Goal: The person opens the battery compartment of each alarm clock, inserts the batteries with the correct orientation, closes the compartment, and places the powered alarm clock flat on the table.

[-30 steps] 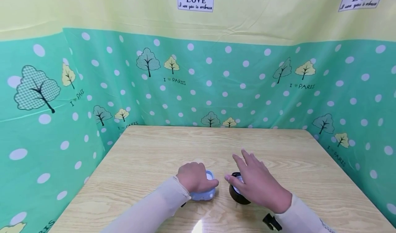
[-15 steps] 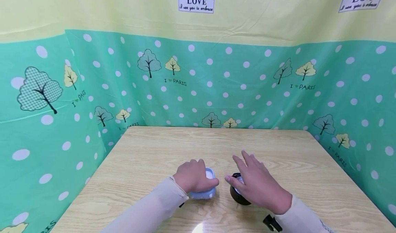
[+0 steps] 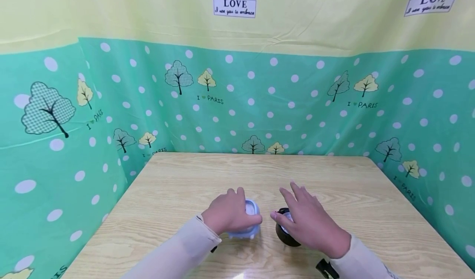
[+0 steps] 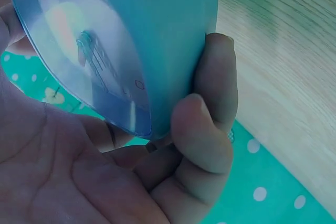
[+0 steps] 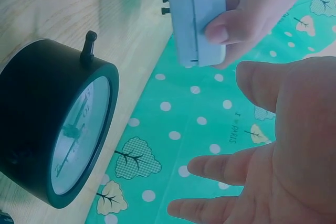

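Observation:
My left hand (image 3: 231, 213) grips a light blue alarm clock (image 3: 250, 209). In the left wrist view, fingers curl round the side of the blue case (image 4: 178, 40), and the pale dial with its clock hands faces the palm. Two small pegs jut from this clock (image 5: 194, 19) in the right wrist view. A round black alarm clock (image 3: 285, 234) stands on the table to its right, partly covered by my right hand (image 3: 313, 221) in the head view. That hand (image 5: 294, 145) has its fingers spread and holds nothing, with the black clock (image 5: 31, 108) just beyond its fingertips.
Both clocks are near the front of a light wood-grain table (image 3: 259, 167). Behind and beside it hangs a green and yellow curtain (image 3: 252, 101) with dots and trees. A black clip (image 3: 327, 267) sits at the right sleeve. A small dark object (image 5: 5, 217) shows at the right wrist view's corner.
The blue clock has risen and tilted slightly in my left hand, so small feet show along its lower edge. The right hand and the black clock stay practically where they were.

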The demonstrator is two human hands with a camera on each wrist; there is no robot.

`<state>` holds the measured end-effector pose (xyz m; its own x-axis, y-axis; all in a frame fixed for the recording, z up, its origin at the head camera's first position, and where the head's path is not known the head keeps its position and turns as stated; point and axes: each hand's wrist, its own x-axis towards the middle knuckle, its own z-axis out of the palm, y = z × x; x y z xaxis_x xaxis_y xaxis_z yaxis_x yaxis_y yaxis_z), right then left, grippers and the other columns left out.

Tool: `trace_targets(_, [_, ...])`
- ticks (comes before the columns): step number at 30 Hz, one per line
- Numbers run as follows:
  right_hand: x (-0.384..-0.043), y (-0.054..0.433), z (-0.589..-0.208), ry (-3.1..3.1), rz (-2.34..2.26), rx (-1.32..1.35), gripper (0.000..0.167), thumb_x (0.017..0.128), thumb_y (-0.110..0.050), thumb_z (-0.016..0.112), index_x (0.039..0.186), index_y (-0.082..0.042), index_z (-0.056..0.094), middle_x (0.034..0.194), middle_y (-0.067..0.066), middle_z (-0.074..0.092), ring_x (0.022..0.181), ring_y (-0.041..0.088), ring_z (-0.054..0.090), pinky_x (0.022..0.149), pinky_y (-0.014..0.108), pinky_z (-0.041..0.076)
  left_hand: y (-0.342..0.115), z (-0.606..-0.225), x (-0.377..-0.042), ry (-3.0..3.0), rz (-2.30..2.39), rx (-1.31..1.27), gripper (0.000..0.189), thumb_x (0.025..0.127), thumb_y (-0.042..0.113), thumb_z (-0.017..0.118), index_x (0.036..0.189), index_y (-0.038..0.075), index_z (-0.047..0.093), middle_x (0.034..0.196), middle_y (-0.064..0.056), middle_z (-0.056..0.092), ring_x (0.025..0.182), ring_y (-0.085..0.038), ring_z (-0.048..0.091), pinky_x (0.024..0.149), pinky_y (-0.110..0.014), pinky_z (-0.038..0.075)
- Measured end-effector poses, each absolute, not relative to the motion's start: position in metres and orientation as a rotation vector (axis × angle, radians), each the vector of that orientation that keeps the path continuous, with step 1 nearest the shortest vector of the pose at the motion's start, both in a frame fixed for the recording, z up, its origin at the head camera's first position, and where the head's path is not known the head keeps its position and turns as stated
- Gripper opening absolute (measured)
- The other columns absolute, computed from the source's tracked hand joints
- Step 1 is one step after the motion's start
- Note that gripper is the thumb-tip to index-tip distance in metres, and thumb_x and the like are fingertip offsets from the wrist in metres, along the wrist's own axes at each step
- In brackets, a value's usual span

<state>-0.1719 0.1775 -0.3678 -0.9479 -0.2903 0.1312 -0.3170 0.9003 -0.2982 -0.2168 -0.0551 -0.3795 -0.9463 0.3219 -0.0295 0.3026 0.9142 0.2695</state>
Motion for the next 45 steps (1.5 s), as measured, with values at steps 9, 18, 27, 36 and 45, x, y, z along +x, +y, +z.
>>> trace_targets(9, [-0.174,0.177,-0.37,-3.006,0.477,0.472,0.095,0.094,-0.082,0.034,0.155,-0.011,0.045,0.164,0.025,0.032,0.149,0.055,0.028,0.108,0.079,0.028,-0.06,-0.376,-0.21,3.017,0.449,0.583,0.092,0.075,0.064,0.064,0.136,-0.003,0.05,0.106,-0.019,0.064,0.071,-0.022,0.059,0.064,-0.039,0.054])
trace_targets(18, [-0.173,0.177,-0.372,-3.003,0.484,0.467,0.094,0.094,-0.082,0.035,0.157,-0.012,0.043,0.165,0.025,0.03,0.151,0.054,0.026,0.109,0.078,0.027,-0.067,-0.374,-0.208,3.018,0.499,0.658,0.072,0.077,0.061,0.063,0.127,0.009,0.062,0.1,-0.014,0.061,0.067,-0.019,0.055,0.057,-0.032,0.047])
trace_targets(27, [-0.174,0.175,-0.375,-2.997,0.492,0.465,0.09,0.095,-0.078,0.041,0.156,-0.012,0.045,0.165,0.025,0.03,0.151,0.054,0.026,0.109,0.079,0.027,-0.073,-0.379,-0.207,3.015,0.575,0.661,0.075,0.077,0.062,0.066,0.127,0.005,0.058,0.1,-0.012,0.059,0.068,-0.018,0.055,0.058,-0.031,0.048])
trace_targets(36, [-0.174,0.175,-0.375,-3.006,0.513,0.463,0.092,0.094,-0.081,0.038,0.155,-0.012,0.046,0.164,0.026,0.032,0.149,0.056,0.028,0.108,0.079,0.028,-0.077,-0.38,-0.203,2.994,0.645,0.627,0.087,0.075,0.06,0.07,0.137,0.001,0.051,0.104,-0.012,0.057,0.069,-0.02,0.056,0.059,-0.031,0.048])
trace_targets(45, [-0.175,0.172,-0.378,-3.022,0.517,0.443,0.094,0.092,-0.083,0.039,0.156,-0.013,0.045,0.165,0.024,0.031,0.151,0.053,0.027,0.11,0.078,0.026,-0.081,-0.383,-0.198,2.94,0.756,0.676,0.071,0.073,0.055,0.074,0.119,0.007,0.051,0.098,-0.005,0.05,0.066,-0.014,0.054,0.057,-0.026,0.047])
